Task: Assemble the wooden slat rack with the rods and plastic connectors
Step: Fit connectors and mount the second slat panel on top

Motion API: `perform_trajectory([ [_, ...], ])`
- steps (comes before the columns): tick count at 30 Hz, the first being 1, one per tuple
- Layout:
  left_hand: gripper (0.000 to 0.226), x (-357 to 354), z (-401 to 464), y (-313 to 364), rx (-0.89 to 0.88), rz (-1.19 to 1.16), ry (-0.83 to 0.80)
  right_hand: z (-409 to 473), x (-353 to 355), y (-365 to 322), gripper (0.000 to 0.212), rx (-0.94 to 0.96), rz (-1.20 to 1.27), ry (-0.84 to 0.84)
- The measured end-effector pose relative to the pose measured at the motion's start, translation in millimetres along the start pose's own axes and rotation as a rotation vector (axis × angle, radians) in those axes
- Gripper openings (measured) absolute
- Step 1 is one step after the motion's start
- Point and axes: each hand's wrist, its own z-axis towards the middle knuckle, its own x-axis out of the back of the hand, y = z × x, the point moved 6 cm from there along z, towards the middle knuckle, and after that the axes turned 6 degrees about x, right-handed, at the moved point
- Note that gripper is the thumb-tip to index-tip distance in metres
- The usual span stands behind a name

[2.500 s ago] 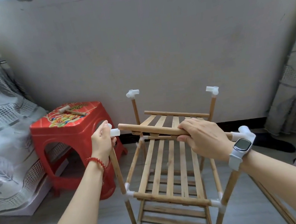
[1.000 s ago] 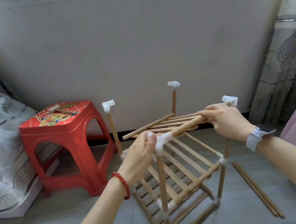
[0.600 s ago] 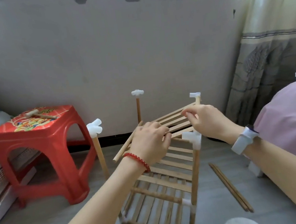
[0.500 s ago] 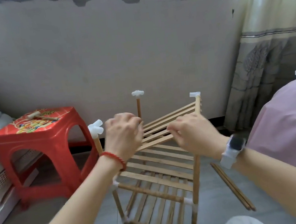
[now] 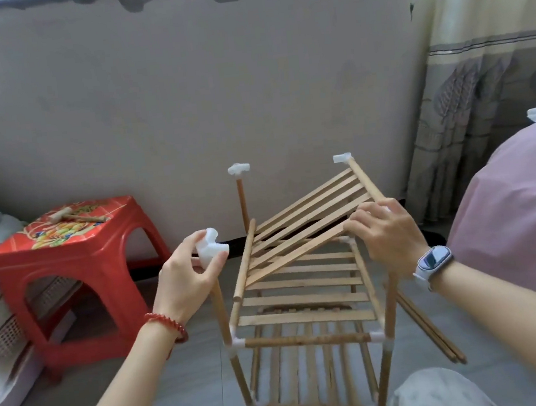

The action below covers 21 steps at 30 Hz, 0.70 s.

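Observation:
The wooden slat rack (image 5: pixel 305 318) stands on the floor with two lower shelves fitted between its posts. A loose top slat panel (image 5: pixel 308 218) lies tilted across it. The panel's right rod rises to the white connector (image 5: pixel 342 158) on the far right post, while its left rod (image 5: pixel 243 265) hangs lower and free. My left hand (image 5: pixel 185 277) pinches the white plastic connector (image 5: pixel 211 248) on top of the near left post. My right hand (image 5: pixel 386 240) grips the panel's near right corner, hiding the near right post's top. The far left post carries another connector (image 5: pixel 238 169).
A red plastic stool (image 5: pixel 68 263) with a small wooden mallet (image 5: pixel 69 216) stands left of the rack, next to a bed edge. Spare rods (image 5: pixel 428 328) lie on the floor at the right. A curtain, pink cloth (image 5: pixel 510 227) and my knee (image 5: pixel 439 393) border the right.
My left hand has left the slat panel and taken hold of the near left post's connector. The panel's left side now hangs lower. My right hand stays on the panel's right corner.

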Motion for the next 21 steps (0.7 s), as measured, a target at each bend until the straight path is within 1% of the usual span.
perform_trajectory([
  [1, 0.048, -2.4, -8.1, 8.4, -0.057, -0.014, -0.033, -6.0, -3.5, 12.6, 0.026, -0.035, -0.016, 0.026],
  [2, 0.047, -6.2, -15.3, 18.0, -0.108, -0.029, -0.073, -11.4, -7.4, 24.8, 0.032, -0.084, -0.03, 0.01],
  [4, 0.046, -19.5, -27.2, 41.0, -0.2, -0.057, -0.15, -21.0, -20.1, 47.3, 0.042, -0.236, -0.006, -0.155],
  [6, 0.048, -39.8, -39.1, 65.7, -0.277, -0.1, -0.215, -31.2, -36.0, 68.1, 0.06, -0.455, 0.113, -0.374],
  [7, 0.05, -50.7, -44.7, 77.1, -0.299, -0.134, -0.246, -34.8, -42.5, 74.7, 0.061, -0.549, 0.163, -0.428],
  [8, 0.053, -62.8, -49.6, 87.9, -0.319, -0.176, -0.283, -34.8, -44.6, 77.8, 0.056, -0.605, 0.237, -0.422],
  [9, 0.056, -73.7, -54.2, 98.2, -0.347, -0.217, -0.323, -31.4, -44.5, 77.0, 0.048, -0.651, 0.365, -0.362],
  [11, 0.061, -96.9, -61.1, 114.1, -0.412, -0.28, -0.417, -19.0, -26.9, 66.9, 0.035, -0.739, 0.689, -0.118],
  [12, 0.063, -106.8, -62.5, 119.8, -0.429, -0.301, -0.474, -13.4, -13.6, 59.0, 0.034, -0.756, 0.787, -0.008],
  [13, 0.064, -116.7, -62.9, 124.0, -0.428, -0.326, -0.544, -10.2, 1.1, 50.6, 0.034, -0.741, 0.805, 0.068],
  [14, 0.064, -121.7, -60.8, 124.0, -0.421, -0.353, -0.596, -3.8, 14.4, 39.1, 0.034, -0.69, 0.841, 0.108],
  [15, 0.063, -128.3, -57.5, 124.1, -0.42, -0.391, -0.614, -2.3, 25.3, 30.4, 0.033, -0.664, 0.894, 0.091],
  [17, 0.064, -130.1, -43.9, 108.6, -0.423, -0.434, -0.517, 3.6, 39.7, 9.1, 0.035, -0.629, 1.058, -0.019],
  [18, 0.064, -136.1, -35.1, 94.6, -0.414, -0.411, -0.457, 2.9, 45.0, 1.4, 0.039, -0.604, 1.026, -0.093],
  [19, 0.063, -143.0, -26.8, 78.4, -0.411, -0.324, -0.414, 2.3, 47.8, -6.6, 0.044, -0.556, 0.888, -0.164],
  [20, 0.061, -155.5, -20.3, 61.5, -0.409, -0.188, -0.424, -0.8, 48.5, -14.3, 0.046, -0.508, 0.738, -0.223],
  [21, 0.059, -170.7, -16.4, 44.7, -0.397, -0.029, -0.482, -2.8, 49.9, -22.4, 0.045, -0.466, 0.599, -0.241],
])
